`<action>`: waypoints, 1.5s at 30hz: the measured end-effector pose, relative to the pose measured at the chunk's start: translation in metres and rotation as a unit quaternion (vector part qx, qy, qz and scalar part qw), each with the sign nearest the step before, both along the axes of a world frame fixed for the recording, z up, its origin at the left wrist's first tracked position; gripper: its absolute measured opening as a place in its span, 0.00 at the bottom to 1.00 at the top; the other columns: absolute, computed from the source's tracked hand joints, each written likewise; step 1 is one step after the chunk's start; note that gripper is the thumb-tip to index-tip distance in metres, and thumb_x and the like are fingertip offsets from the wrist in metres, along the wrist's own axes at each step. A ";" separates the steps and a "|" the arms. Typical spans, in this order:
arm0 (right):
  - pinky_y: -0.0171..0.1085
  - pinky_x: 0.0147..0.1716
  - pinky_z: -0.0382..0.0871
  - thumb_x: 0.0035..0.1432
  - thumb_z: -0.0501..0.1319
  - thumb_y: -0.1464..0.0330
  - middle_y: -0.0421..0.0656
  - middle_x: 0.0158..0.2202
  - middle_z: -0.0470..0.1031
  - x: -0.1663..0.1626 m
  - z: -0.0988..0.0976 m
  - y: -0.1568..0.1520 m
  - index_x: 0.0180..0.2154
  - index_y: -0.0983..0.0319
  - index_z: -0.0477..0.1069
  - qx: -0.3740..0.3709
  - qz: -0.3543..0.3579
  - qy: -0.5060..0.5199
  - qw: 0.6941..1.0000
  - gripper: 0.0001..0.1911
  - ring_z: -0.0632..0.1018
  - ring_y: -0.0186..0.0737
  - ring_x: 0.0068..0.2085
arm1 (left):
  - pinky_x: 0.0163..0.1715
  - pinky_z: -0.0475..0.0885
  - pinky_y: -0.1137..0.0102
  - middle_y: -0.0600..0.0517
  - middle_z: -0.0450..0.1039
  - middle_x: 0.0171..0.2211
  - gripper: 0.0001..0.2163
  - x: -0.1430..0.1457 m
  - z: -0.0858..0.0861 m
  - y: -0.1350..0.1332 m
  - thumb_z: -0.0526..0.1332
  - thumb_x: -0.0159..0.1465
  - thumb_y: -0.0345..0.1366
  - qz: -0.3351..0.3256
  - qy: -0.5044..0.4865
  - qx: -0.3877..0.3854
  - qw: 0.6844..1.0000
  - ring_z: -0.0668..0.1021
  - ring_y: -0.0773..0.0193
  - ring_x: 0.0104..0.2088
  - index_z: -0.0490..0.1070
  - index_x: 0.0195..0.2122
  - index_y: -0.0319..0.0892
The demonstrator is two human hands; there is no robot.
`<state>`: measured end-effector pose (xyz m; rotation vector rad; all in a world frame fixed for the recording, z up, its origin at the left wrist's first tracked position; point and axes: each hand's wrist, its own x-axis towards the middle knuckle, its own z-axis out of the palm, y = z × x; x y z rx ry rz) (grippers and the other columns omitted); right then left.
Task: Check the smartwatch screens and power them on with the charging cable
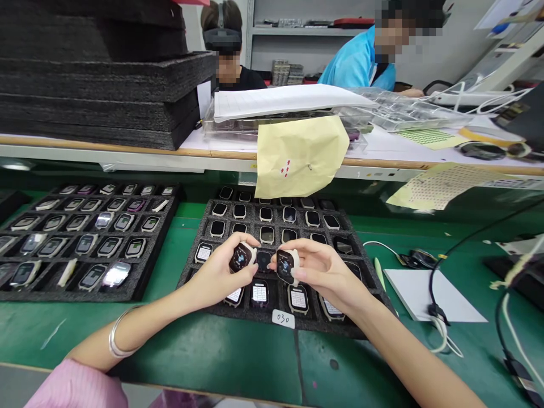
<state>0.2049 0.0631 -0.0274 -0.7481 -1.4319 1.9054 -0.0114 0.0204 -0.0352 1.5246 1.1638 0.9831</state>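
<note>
My left hand grips a smartwatch case between thumb and fingers, its dark screen lit with a small graphic. A second, similar smartwatch is pinched in my right hand, its lit screen facing me. Both are held just above a black foam tray on the green bench. Strapless watches sit in rows of its slots; in the front rows several show a white grid, such as one watch, while those farther back have dark screens. A label reading "030" lies at the tray's front edge.
Another foam tray of watches lies to the left. On the right are a white paper pad, a green pen-like stick and cables. Stacked black foam stands on the shelf above, where yellow paper hangs down. Two people are beyond.
</note>
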 end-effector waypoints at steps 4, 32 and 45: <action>0.45 0.45 0.71 0.51 0.69 0.68 0.48 0.42 0.78 0.001 -0.001 0.001 0.44 0.60 0.72 0.004 -0.001 -0.001 1.000 0.17 0.78 0.49 0.46 | 0.29 0.61 0.74 0.58 0.60 0.27 0.11 0.000 -0.001 0.001 0.57 0.57 0.28 0.003 0.007 0.004 1.000 0.65 0.68 0.27 0.62 0.41 0.43; 0.55 0.56 0.63 0.59 0.62 0.70 0.51 0.50 0.74 -0.004 -0.005 0.003 0.54 0.63 0.67 -0.149 -0.026 0.054 0.987 0.21 0.73 0.51 0.53 | 0.35 0.74 0.66 0.51 0.69 0.36 0.19 0.002 0.002 0.007 0.60 0.54 0.28 0.002 -0.179 -0.132 0.975 0.75 0.62 0.37 0.62 0.48 0.41; 0.49 0.53 0.65 0.55 0.64 0.68 0.47 0.50 0.75 0.001 0.003 -0.002 0.55 0.59 0.68 -0.023 -0.023 -0.065 0.997 0.25 0.74 0.52 0.51 | 0.39 0.76 0.65 0.50 0.69 0.39 0.15 0.001 0.006 -0.004 0.56 0.60 0.28 -0.050 -0.211 -0.113 0.970 0.75 0.61 0.42 0.63 0.49 0.43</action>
